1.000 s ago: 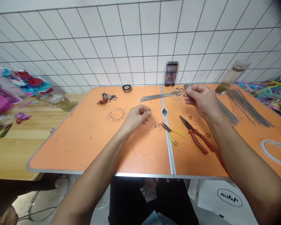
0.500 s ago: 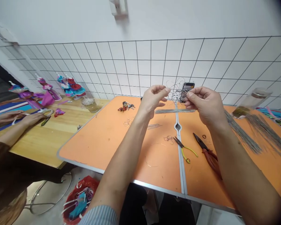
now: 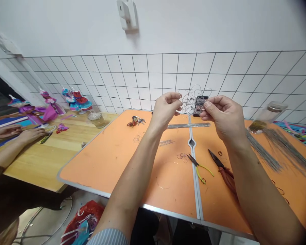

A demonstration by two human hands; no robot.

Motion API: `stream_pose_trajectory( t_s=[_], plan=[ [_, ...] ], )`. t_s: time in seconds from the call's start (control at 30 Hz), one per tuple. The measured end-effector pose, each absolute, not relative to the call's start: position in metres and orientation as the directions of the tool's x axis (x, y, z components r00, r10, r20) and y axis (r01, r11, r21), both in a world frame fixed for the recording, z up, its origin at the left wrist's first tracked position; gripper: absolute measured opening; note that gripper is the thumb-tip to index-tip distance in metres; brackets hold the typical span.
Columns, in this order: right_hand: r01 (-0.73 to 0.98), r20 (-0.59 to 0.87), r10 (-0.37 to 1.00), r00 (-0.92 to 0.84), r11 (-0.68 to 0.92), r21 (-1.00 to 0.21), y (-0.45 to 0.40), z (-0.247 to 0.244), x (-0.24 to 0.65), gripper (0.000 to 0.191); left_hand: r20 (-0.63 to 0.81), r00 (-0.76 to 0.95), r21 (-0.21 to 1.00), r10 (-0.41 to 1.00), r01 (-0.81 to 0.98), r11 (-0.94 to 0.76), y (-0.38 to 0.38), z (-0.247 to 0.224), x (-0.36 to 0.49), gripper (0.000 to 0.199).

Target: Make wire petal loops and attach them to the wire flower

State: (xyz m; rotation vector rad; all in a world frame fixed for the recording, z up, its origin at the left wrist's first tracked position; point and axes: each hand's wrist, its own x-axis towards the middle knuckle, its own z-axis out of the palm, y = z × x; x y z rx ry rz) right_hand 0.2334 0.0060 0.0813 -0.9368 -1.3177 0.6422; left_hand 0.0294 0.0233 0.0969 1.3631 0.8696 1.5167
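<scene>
Orange folding table against a half-tiled white wall. Just right of upper centre, the left hand and right hand are both pinching a tangly wire piece that partly blocks a phone, too blurry to read. Yellow-handled pliers and red-handled pliers lie lower right of centre, wire bundles and a lidded glass jar nearer the right edge

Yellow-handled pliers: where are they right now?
In the head view, the yellow-handled pliers lie right of centre on the orange table, across its metal seam, between small wire loops on their left and the red-handled pliers on their right.
</scene>
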Motion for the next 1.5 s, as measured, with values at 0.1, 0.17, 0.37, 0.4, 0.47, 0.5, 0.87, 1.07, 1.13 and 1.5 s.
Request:
stream_pose_trajectory(
  t_s=[0.1, 0.17, 0.37, 0.4, 0.47, 0.5, 0.87, 1.07, 1.13, 1.5],
  plan=[
    [0.109, 0.523, 0.837, 0.160, 0.512, -0.852, 0.007, 0.081, 0.238, 0.025, 0.384, 0.018, 0.906, 0.923, -0.199, -0.374, 0.022, 0.097, 0.033, 0.018],
    [0.104, 0.533, 0.832, 0.153, 0.522, -0.846, 0.006, 0.081, 0.240, 0.026, 0.393, 0.032, 0.899, 0.919, -0.224, -0.377, 0.019, 0.098, 0.033, 0.017],
    [0.094, 0.533, 0.838, 0.113, 0.526, -0.846, -0.002, 0.083, 0.238, 0.030, 0.408, 0.045, 0.877, 0.912, -0.296, -0.378, 0.012, 0.101, 0.030, 0.016],
    [0.097, 0.528, 0.843, 0.104, 0.520, -0.849, -0.004, 0.084, 0.237, 0.031, 0.409, 0.034, 0.872, 0.912, -0.308, -0.380, 0.012, 0.101, 0.029, 0.016],
    [0.105, 0.517, 0.852, 0.084, 0.509, -0.855, -0.008, 0.085, 0.235, 0.036, 0.411, 0.010, 0.861, 0.912, -0.333, -0.384, 0.011, 0.101, 0.029, 0.016],
    [0.109, 0.513, 0.855, 0.075, 0.504, -0.857, -0.010, 0.086, 0.235, 0.037, 0.410, 0.002, 0.857, 0.912, -0.344, -0.384, 0.011, 0.101, 0.029, 0.017],
    [0.102, 0.537, 0.833, 0.135, 0.527, -0.844, -0.016, 0.091, 0.235, 0.023, 0.351, 0.083, 0.860, 0.933, -0.422, -0.286, 0.008, 0.098, 0.033, 0.032],
    [0.108, 0.547, 0.824, 0.147, 0.536, -0.837, -0.019, 0.094, 0.239, 0.023, 0.332, 0.134, 0.873, 0.934, -0.418, -0.251, 0.008, 0.096, 0.032, 0.040],
    [0.119, 0.548, 0.822, 0.155, 0.535, -0.836, -0.022, 0.096, 0.238, 0.021, 0.328, 0.139, 0.877, 0.935, -0.413, -0.246, 0.008, 0.096, 0.032, 0.041],
    [0.138, 0.545, 0.830, 0.120, 0.530, -0.837, -0.029, 0.101, 0.237, 0.021, 0.314, 0.055, 0.901, 0.948, -0.331, -0.280, 0.007, 0.095, 0.034, 0.040]
  ],
)
